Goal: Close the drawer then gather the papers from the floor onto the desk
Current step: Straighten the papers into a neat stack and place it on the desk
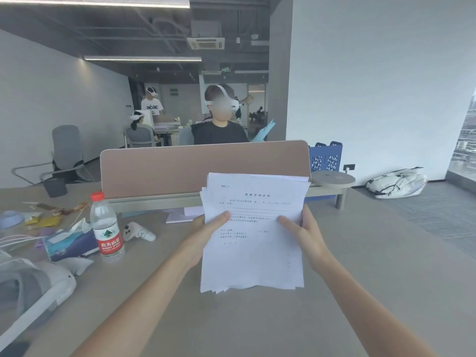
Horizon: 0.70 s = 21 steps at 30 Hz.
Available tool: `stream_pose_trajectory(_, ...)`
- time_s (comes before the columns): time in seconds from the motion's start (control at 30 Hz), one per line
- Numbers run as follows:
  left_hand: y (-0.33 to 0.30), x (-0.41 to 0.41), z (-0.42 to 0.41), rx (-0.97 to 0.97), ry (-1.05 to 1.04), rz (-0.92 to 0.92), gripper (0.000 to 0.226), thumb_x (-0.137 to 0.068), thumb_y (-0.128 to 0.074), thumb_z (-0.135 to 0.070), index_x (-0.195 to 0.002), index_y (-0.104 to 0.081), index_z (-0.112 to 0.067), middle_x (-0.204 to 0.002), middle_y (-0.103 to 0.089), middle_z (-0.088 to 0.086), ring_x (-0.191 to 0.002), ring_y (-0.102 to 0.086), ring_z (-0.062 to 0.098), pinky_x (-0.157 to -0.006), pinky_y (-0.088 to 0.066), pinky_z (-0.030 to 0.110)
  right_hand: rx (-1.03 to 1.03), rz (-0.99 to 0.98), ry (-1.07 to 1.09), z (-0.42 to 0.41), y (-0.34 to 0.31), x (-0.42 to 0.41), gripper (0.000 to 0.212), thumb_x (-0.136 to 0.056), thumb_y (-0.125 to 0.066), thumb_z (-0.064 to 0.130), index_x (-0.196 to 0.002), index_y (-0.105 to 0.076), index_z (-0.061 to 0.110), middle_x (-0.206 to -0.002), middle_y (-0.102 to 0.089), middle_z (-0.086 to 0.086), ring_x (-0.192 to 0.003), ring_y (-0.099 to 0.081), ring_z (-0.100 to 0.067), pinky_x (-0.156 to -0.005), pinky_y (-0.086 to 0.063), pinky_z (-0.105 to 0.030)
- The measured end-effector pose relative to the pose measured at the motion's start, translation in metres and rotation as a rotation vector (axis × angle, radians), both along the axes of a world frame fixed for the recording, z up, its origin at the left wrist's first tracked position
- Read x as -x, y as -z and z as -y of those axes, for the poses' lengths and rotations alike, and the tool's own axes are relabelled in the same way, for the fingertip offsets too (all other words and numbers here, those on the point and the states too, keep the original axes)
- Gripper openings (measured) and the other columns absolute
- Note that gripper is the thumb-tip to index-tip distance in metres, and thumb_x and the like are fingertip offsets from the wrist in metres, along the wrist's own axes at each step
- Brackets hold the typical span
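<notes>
I hold a stack of white printed papers [253, 243] upright above the grey desk [257, 320], in the middle of the head view. My left hand [206, 233] grips the stack's left edge, thumb on the front sheet. My right hand [304, 233] grips the right edge the same way. The sheets are unevenly aligned, and their bottom edges hang just above the desk top. No drawer and no floor papers are in view.
A water bottle [107, 228], a tissue pack [69, 243], a white controller [137, 231], wrappers and a headset [33, 287] crowd the desk's left side. A brown divider panel [203, 168] stands behind the papers, with a person seated beyond it. A white bag [398, 181] lies on the floor at right.
</notes>
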<state>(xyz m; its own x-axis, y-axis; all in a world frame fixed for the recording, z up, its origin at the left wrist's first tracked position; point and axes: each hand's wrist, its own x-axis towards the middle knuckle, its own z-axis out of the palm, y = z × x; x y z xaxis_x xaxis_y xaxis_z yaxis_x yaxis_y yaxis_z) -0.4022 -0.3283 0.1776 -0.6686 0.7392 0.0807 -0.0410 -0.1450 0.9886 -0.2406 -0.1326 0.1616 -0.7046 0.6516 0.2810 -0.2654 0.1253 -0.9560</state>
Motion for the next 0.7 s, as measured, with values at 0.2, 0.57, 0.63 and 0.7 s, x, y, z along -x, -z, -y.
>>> stream_pose_trajectory(0.2,0.016,0.007,-0.004,0.061,0.050,0.054,0.054,-0.079,-0.074,-0.055,-0.125,-0.069,-0.027,-0.125,-0.073,-0.004,-0.114,-0.070,0.017,-0.104,-0.050,0.044,0.041,0.047,0.010,0.000,0.021,0.008,0.038,-0.095,-0.068,0.018,-0.131,-0.057,0.024,-0.125,-0.071,0.007,-0.111,-0.071,-0.012,-0.088,-0.057,-0.033)
stream_pose_trajectory(0.57,0.053,0.017,-0.015,0.104,-0.023,-0.068,0.039,-0.077,-0.081,-0.037,-0.115,-0.073,-0.031,-0.113,-0.078,-0.008,-0.108,-0.073,0.015,-0.099,-0.054,0.043,0.020,0.020,0.069,0.005,0.041,0.021,0.032,-0.096,-0.067,0.026,-0.127,-0.060,0.030,-0.125,-0.071,0.008,-0.116,-0.068,-0.016,-0.099,-0.053,-0.048)
stream_pose_trajectory(0.63,0.053,0.019,-0.020,0.108,-0.043,-0.089,0.036,-0.075,-0.081,-0.040,-0.110,-0.075,-0.036,-0.110,-0.078,-0.011,-0.105,-0.073,0.012,-0.099,-0.054,0.044,0.025,0.003,0.116,0.004,0.041,0.028,0.028,-0.094,-0.069,0.027,-0.121,-0.061,0.029,-0.122,-0.072,0.008,-0.114,-0.069,-0.014,-0.098,-0.054,-0.048)
stream_pose_trajectory(0.7,0.050,0.023,-0.027,0.099,-0.088,-0.112,0.022,-0.079,-0.080,-0.037,-0.101,-0.076,-0.042,-0.106,-0.079,-0.013,-0.102,-0.074,0.010,-0.097,-0.055,0.042,0.027,-0.024,0.153,0.002,0.039,0.036,0.024,-0.094,-0.070,0.027,-0.115,-0.061,0.027,-0.116,-0.073,0.009,-0.111,-0.070,-0.014,-0.096,-0.055,-0.047)
